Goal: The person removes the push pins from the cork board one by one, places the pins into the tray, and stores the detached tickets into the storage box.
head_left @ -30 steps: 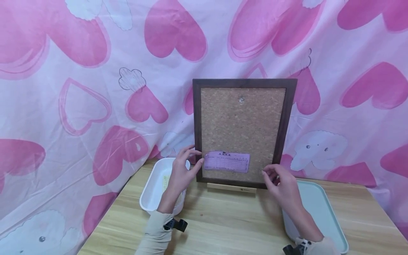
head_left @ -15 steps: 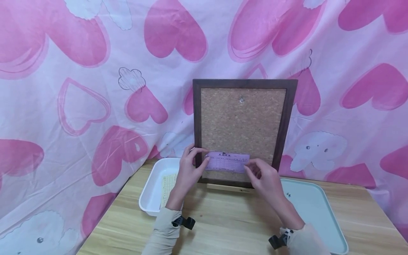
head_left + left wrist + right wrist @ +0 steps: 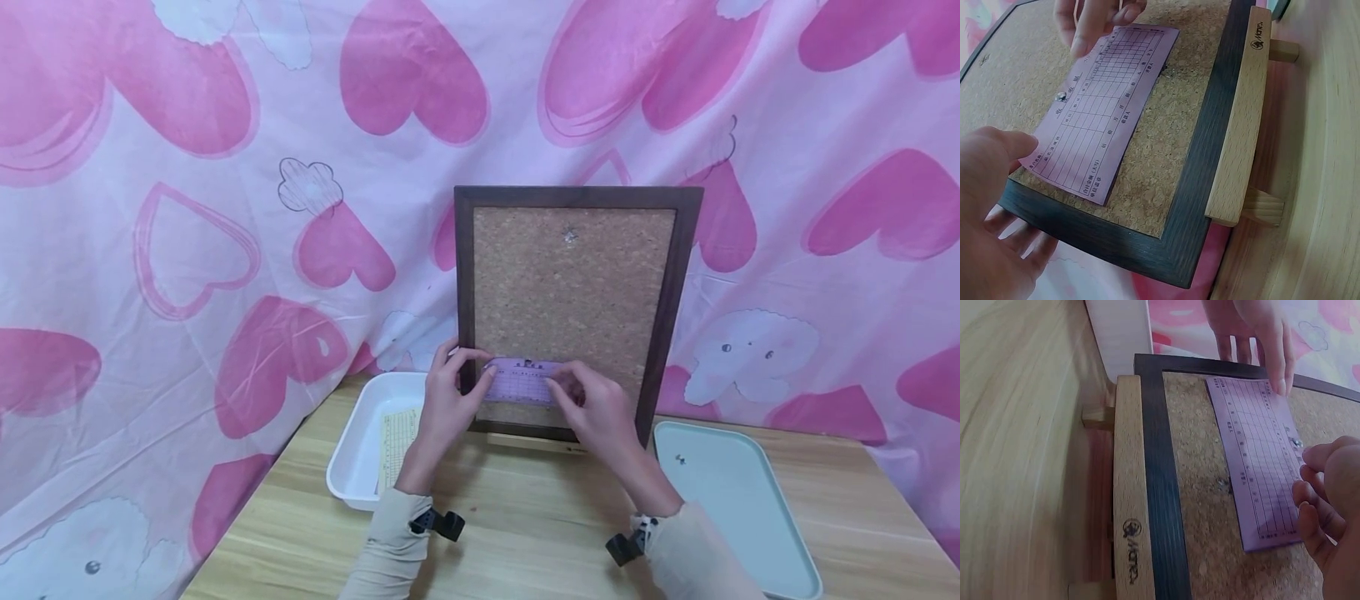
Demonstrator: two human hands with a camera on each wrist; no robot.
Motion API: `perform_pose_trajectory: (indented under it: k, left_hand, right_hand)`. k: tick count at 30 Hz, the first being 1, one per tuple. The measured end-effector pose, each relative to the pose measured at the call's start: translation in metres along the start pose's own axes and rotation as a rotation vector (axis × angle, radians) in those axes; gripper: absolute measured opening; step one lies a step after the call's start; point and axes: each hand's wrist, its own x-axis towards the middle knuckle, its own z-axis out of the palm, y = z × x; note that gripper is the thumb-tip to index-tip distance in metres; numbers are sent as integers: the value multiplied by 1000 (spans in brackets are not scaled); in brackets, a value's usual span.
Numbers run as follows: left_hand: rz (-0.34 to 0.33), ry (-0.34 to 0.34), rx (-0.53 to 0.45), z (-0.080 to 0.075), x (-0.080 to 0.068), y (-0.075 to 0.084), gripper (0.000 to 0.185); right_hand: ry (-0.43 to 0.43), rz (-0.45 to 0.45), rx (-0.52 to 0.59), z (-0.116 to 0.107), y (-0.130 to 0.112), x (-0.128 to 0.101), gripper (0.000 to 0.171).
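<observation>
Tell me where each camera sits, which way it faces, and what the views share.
Head: worn on the head, facing forward and down at the cork board on its wooden stand; both hands, left hand and right hand, and sleeves show.
Left wrist: at the left wrist, looking along the board toward the purple slip; the left thumb shows near, the right hand's fingers far.
Right wrist: at the right wrist, looking the opposite way along the board; right fingers near, left hand far.
Shared: all three show the slip, board and stand.
</observation>
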Motion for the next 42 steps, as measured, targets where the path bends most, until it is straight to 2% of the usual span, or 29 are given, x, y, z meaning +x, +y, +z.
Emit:
perform_pose_trajectory:
  k: [8,18,29,42]
  left_hand:
    - [-23,12,-3,1,0,-1,8]
    - [-10,25,6,3,0,-1,8]
    - [-1,45,8,7,0,-3,8]
    - [-6,50,9,9,2,-3,9]
  right_hand:
    - [-21,3,-25,11,-5,12,17]
    - [16,-9,-28,21,-9,23,12]
    - [33,7,-26,25,-11,25,9]
    - [83,-39,0,30,-7,21,13]
